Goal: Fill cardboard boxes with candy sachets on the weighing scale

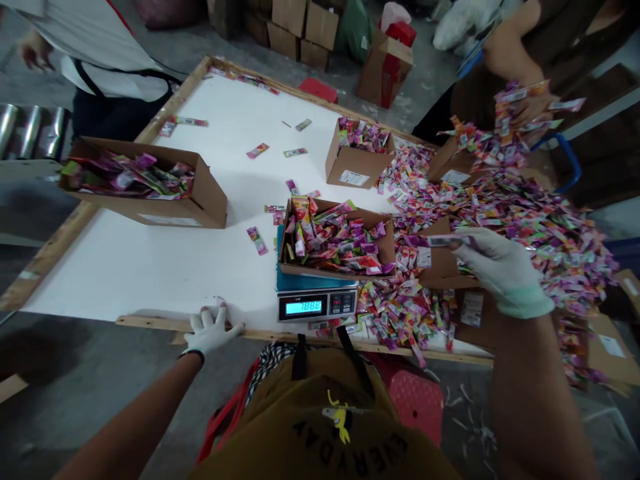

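My right hand (503,267), in a white glove, pinches a small purple candy packet (425,241) in the air right of the scale. My gloved left hand (211,331) rests on the table's near edge with its fingers spread, holding nothing. Between the hands stands a digital scale (318,305) with a lit display. On its blue plate sits an open cardboard box (340,273) filled with colourful packets. A large heap of loose packets (545,233) covers the table's right side, under and beyond my right hand.
Another filled box (165,203) stands at the left, and one more (357,163) at the back. Loose packets (257,241) lie scattered on the white table (165,267), which has a raised wooden rim. A co-worker's hand (533,110) holds packets over a box at the right; another person stands far left.
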A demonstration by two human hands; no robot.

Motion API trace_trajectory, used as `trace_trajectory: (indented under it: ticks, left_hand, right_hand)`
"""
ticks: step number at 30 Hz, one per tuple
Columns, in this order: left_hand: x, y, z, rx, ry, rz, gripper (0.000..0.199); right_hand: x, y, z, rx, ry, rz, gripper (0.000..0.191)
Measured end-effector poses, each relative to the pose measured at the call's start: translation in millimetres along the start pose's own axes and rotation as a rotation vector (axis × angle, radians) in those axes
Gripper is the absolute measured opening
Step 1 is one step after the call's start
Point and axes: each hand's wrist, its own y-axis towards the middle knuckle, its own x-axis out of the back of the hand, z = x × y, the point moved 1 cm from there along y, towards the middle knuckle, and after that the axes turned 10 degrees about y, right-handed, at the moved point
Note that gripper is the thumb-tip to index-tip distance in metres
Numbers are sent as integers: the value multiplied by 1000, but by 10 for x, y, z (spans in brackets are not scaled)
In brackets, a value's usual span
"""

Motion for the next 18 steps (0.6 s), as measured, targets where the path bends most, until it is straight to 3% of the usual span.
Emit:
trace_trajectory:
  ticks: [4,8,11,14,16,18]
  left_hand:
    - [10,-1,-3,3,-3,-3,112]
    - [8,-6,0,-1,-7,-6,112]
    - [4,-42,-12,4,-12,-6,112]
    - [104,-81,-50,13,-59,-3,113]
    - [286,-61,-84,22,-185,22,117]
    - [570,9,-121,-19,-356,56,106]
  right_hand:
    - [-250,75,551,146,328,4,13]
    - [-502,156,841,212,485,20,11]
    - [-644,190,896,219,567,8,13]
    - [-793,230,852,185,539,75,24]
    - [-871,244,773,166,436,122,32]
    - [-892,220,668,159,322,128,36]
